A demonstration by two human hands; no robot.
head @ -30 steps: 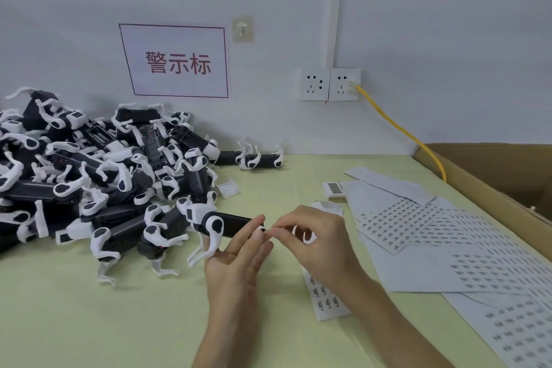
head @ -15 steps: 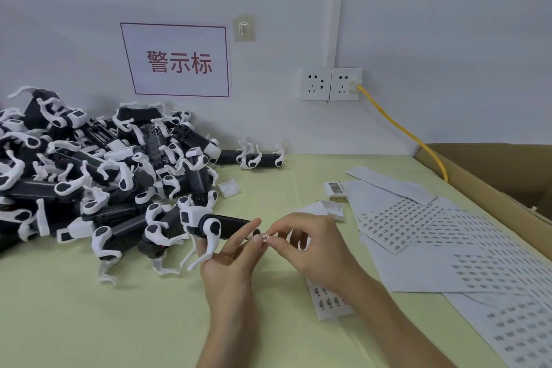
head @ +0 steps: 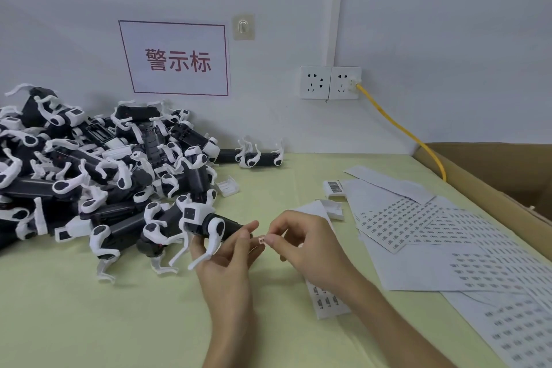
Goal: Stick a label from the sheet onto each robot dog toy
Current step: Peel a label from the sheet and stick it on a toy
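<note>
My left hand (head: 227, 260) grips a black and white robot dog toy (head: 206, 225) at the middle of the table, its white legs hanging down. Just right of it, my right hand (head: 307, 245) pinches a small white label (head: 262, 239) between thumb and forefinger, close to the toy's black end and my left fingertips. A strip of the label sheet (head: 327, 300) lies on the table under my right wrist.
A big pile of robot dog toys (head: 89, 170) fills the left side; a single toy (head: 257, 157) lies by the wall. Several label sheets (head: 448, 236) spread on the right, next to a cardboard box (head: 493, 185). A yellow cable (head: 400, 128) runs from a wall socket.
My hands have risen slightly and drawn a little apart. The label now shows clearly between my right thumb and forefinger, beside the toy's end.
</note>
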